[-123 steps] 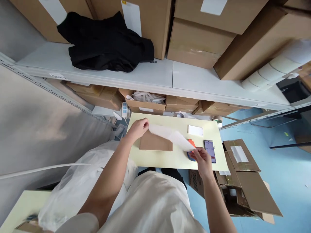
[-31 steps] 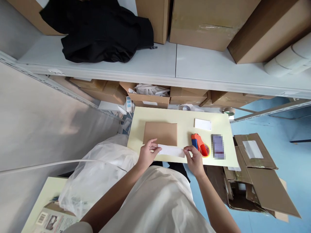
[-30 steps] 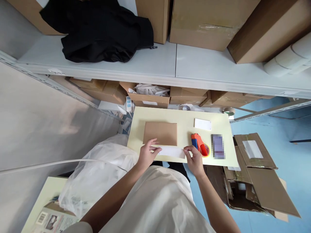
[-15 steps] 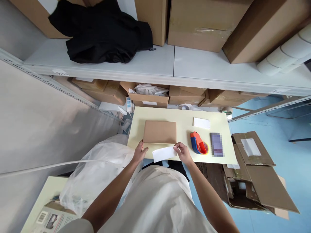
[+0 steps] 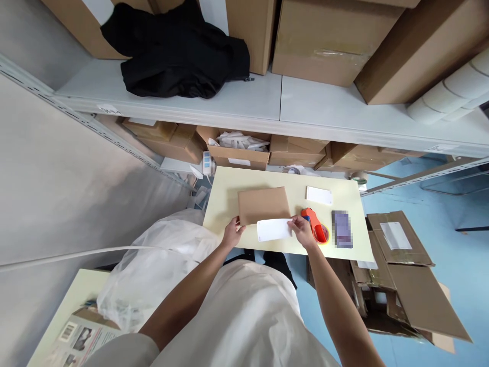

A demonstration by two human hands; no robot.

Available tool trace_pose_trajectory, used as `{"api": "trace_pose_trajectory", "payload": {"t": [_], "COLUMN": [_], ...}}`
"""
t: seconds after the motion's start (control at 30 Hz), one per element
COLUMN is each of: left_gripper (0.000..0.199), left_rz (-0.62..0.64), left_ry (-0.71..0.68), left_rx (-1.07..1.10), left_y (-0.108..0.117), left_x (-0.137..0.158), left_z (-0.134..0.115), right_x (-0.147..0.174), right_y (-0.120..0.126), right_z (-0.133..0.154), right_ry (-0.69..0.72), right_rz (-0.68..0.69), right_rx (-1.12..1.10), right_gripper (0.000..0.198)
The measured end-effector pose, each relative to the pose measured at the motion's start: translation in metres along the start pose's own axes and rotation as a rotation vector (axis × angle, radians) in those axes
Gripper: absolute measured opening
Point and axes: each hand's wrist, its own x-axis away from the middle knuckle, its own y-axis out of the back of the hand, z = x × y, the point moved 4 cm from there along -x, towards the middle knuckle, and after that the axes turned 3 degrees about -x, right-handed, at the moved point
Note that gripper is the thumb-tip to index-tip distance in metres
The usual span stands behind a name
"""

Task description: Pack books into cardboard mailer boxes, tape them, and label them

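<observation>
The right hand (image 5: pixel 304 233) sensibly pinches the paper slip (image 5: pixel 272 230), likely light and bendy, at three o'clock; I can't tell if the left hand (image 5: pixel 232 234) grips the carton (image 5: pixel 263 204) at seven o'clock.

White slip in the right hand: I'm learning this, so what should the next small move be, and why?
Probably move the white slip over the brown box: the right hand pinches it by one end, the left hand is at the box's near left corner, and the box's top looks bare.
</observation>
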Motion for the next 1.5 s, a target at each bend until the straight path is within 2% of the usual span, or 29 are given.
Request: {"api": "trace_pose_trajectory", "payload": {"t": [0.07, 0.13, 0.23, 0.33, 0.43, 0.6, 0.7, 0.77, 0.8, 0.87, 0.93, 1.0, 1.1, 1.23, 1.37, 1.5], "left_gripper": [0.038, 0.035, 0.035, 0.038, 0.039, 0.043, 0.038, 0.039, 0.040, 0.042, 0.043, 0.038, 0.027, 0.018, 0.016, 0.013], "left_rz": [-0.017, -0.085, -0.214, -0.272, -0.242, -0.183, -0.254, -0.332, -0.328, -0.188, -0.006, 0.054, -0.014, -0.095, -0.146, -0.135], "left_ry": [-0.017, -0.061, -0.158, -0.206, -0.184, -0.115, -0.084, -0.147, -0.204, -0.298, -0.284, -0.202, -0.123, -0.131, -0.172, -0.205], "left_rx": [0.016, -0.040, -0.141, -0.216, -0.301, -0.380, -0.367, -0.337, -0.301, -0.170, -0.011, 0.076, 0.047, -0.130, -0.289, -0.413], "left_y": [0.002, 0.011, 0.028, 0.037, 0.037, 0.031, 0.036, 0.041, 0.041, 0.036, 0.027, 0.021, 0.020, 0.023, 0.025, 0.021], "left_x": [-0.002, -0.004, -0.008, -0.013, -0.022, -0.035, -0.036, -0.030, -0.026, -0.020, -0.016, -0.016, -0.020, -0.024, -0.029, -0.036], "left_z": [-0.005, -0.016, -0.040, -0.063, -0.074, -0.073, -0.077, -0.089, -0.098, -0.115, -0.126, -0.127, -0.118, -0.107, -0.114, -0.121], "right_x": [-0.005, -0.007, -0.006, -0.007, -0.011, -0.019, -0.017, -0.013, -0.012, -0.010, -0.011, -0.014, -0.019, -0.024, -0.028, -0.032], "right_y": [-0.007, -0.011, -0.007, 0.002, 0.006, 0.005, 0.008, 0.008, 0.006, 0.000, -0.010, -0.019, -0.029, -0.035, -0.039, -0.041], "right_z": [0.004, 0.014, 0.030, 0.042, 0.046, 0.043, 0.045, 0.050, 0.052, 0.058, 0.061, 0.061, 0.057, 0.055, 0.056, 0.055], "right_ry": [0.000, 0.004, 0.012, 0.020, 0.033, 0.030, 0.032, 0.028, 0.025, 0.015, -0.004, -0.034, -0.075, -0.061, -0.051, -0.035], "right_rz": [0.012, 0.022, 0.053, 0.063, 0.027, -0.082, -0.199, -0.253, -0.265, -0.256, -0.229, -0.217, -0.222, -0.265, -0.300, -0.313], "right_rx": [-0.023, -0.048, -0.051, -0.023, -0.022, 0.000, -0.031, -0.060, -0.065, -0.050, -0.010, 0.041, 0.182, 0.479, 0.678, 0.778], "right_gripper": [0.038, 0.037, 0.032, 0.029, 0.028, 0.030, 0.030, 0.031, 0.031, 0.032, 0.033, 0.035, 0.037, 0.032, 0.026, 0.024]}}
